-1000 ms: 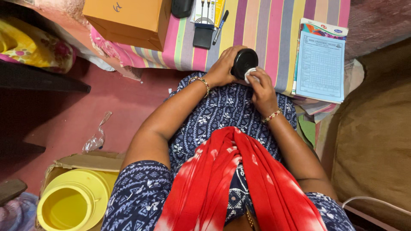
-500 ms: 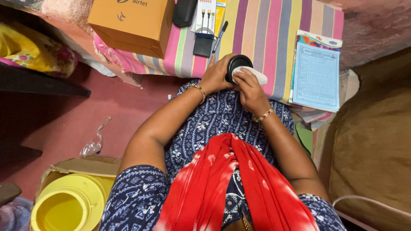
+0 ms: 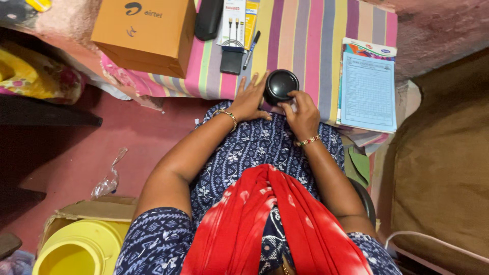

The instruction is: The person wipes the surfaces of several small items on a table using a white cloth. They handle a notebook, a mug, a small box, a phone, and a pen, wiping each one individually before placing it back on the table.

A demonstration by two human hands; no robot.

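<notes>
View: head camera, looking straight down over the person's lap to the worktop edge.
Disc: a round black disc (image 3: 280, 86) sits at the near edge of the striped cloth (image 3: 310, 46), just above the lap, between the two hands.
Left hand: the left hand (image 3: 249, 99) lies flat beside the disc with fingers spread; its fingertips reach the disc's left rim. Grip apart, clamped on nothing. A beaded bracelet (image 3: 227, 114) circles the wrist.
Right hand: the right hand (image 3: 301, 113) curls at the disc's lower right edge, fingers bent against the rim. Whether the grip is clamped on the disc or only touching it, I cannot tell. A red and gold bangle (image 3: 307, 140) is on this wrist.
Worktop: covered by the striped cloth. An orange box (image 3: 142, 35) stands at the far left. Next to it lie a black case (image 3: 208, 19), a white cable pack (image 3: 233, 24), a small black block (image 3: 231, 61) and a pen (image 3: 251, 49). A blue printed form (image 3: 368, 91) lies to the right of the disc, well clear of it.
Floor: red, with a crumpled clear wrapper (image 3: 108, 181) and a yellow bucket (image 3: 84, 249) in a cardboard carton at lower left.
Clothing: blue patterned dress with a red scarf (image 3: 270, 219) down the front.
</notes>
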